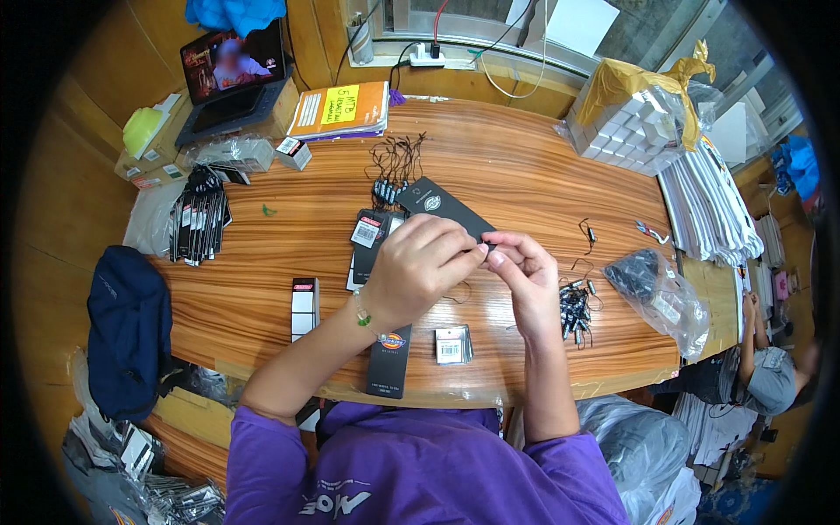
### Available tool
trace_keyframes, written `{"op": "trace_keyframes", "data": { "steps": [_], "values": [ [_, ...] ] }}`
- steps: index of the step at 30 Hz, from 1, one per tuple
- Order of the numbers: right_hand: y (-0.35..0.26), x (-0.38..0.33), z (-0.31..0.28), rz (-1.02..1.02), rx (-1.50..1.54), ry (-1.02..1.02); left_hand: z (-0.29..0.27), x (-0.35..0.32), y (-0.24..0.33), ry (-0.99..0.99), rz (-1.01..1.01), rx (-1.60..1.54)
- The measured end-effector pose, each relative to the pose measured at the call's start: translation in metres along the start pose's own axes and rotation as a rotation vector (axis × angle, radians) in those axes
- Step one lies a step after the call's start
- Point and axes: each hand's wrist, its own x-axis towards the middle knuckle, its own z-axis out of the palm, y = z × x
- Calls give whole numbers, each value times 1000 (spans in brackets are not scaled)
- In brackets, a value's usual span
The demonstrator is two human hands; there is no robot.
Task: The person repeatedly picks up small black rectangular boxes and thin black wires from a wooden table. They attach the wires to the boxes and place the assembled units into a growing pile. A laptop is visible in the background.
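A black hang tag slants up to the left from between my two hands, over the middle of the table. My left hand is closed, its thumb and forefinger pinching at the tag's lower right end. Against those fingertips, my right hand pinches a small dark piece that looks like a tag string; part of it is hidden by fingers. Beneath my left hand lie more black tags with white stickers. Another black tag is near the front edge, beside a small stack of sticker cards.
Tag strings lie beyond the tags; more strings lie right of my right hand. A plastic bag and paper stacks sit at right. Bundled tags, a laptop and a box of white packets stand farther out.
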Motion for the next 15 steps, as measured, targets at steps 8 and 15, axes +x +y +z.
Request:
{"op": "trace_keyframes", "data": {
  "steps": [8,15],
  "values": [
    [-9,13,-1,-108,239,200,1,-16,2,-41,-36,-132],
    [-12,5,8,-245,-665,-24,-5,-21,-4,21,-13,-77]
  ]
}}
